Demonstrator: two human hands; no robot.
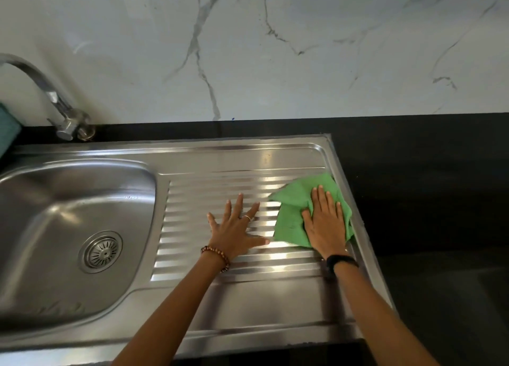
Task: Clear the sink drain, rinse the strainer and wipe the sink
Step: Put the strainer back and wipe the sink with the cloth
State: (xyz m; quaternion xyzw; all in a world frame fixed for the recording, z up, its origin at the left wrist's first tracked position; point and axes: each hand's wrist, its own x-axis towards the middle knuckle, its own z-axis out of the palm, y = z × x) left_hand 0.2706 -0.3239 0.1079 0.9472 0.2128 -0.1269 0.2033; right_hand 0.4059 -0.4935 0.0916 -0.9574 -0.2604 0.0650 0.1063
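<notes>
Two hands lie flat on the ribbed drainboard of a steel sink, seen from the head camera. The right hand presses a green cloth down with straight fingers, at the drainboard's right edge beside the black counter. The left hand rests bare on the ribs just left of the cloth, fingers spread, holding nothing; it wears a ring and a bead bracelet, the right wrist a black band. The strainer sits in the drain in the basin. A small stamped mark near the basin rim may be a brand, but is too blurred to read. A tap stands at the back left, against a veined marble wall.
</notes>
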